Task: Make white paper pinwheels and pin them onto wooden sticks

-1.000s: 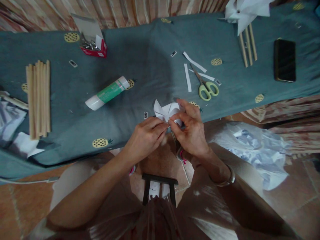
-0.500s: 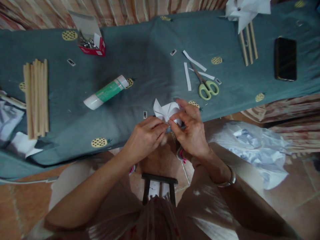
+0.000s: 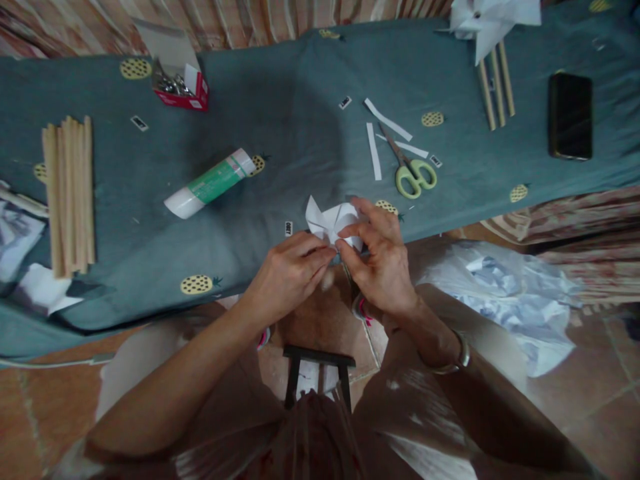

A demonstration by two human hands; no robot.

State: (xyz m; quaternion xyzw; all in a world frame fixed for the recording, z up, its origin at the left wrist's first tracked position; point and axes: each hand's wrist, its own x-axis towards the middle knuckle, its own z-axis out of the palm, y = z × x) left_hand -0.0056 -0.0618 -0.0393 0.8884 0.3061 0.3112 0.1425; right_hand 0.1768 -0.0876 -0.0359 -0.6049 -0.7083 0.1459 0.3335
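Note:
A folded white paper piece (image 3: 330, 223) is held at the near edge of the teal pineapple-print cloth (image 3: 300, 133). My left hand (image 3: 290, 275) pinches its lower edge from the left. My right hand (image 3: 383, 257) grips it from the right, with the fingers curled over the top. The fingertips of both hands meet at the paper's middle. Part of the paper is hidden under my right fingers.
On the cloth lie a green-and-white glue tube (image 3: 210, 183), green scissors (image 3: 413, 173) with paper strips (image 3: 373, 142), a bundle of wooden sticks (image 3: 69, 193), a red box of pins (image 3: 179, 85), a black phone (image 3: 569, 115) and finished paper pinwheels on sticks (image 3: 487, 40). A plastic bag of scraps (image 3: 510, 300) lies on the floor at right.
Both hands stay on the paper with only tiny finger shifts. The view has drifted slightly.

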